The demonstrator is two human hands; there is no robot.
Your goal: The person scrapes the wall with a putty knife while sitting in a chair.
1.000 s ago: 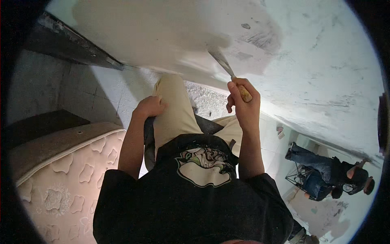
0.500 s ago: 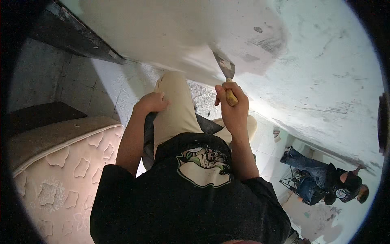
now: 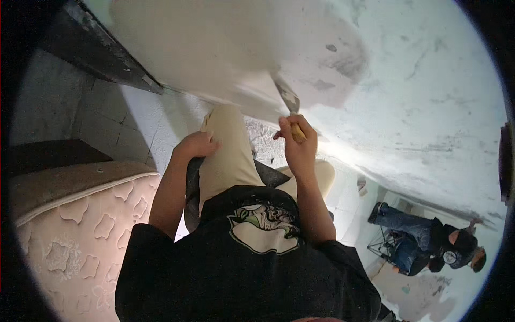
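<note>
Putty knife (image 3: pixel 286 95) in the right hand (image 3: pixel 301 150), fingers wrapped around its yellowish handle (image 3: pixel 298 132), blade (image 3: pixel 284 90) angled up and left, its far end at or just off the wall (image 3: pixel 407 102) beside a beige patch (image 3: pixel 198 43). Left hand (image 3: pixel 197 145) rests on the left trouser leg (image 3: pixel 228 161), fingers loosely curled, nothing seen in it; palm side hidden. Handling, by judgement: tool probably light, handle stiff, thin blade likely springy; pale smears (image 3: pixel 291 100) on it could be slick. Best hold: handle, close to the blade's neck, thumb along it, clear of the blade edge
</note>
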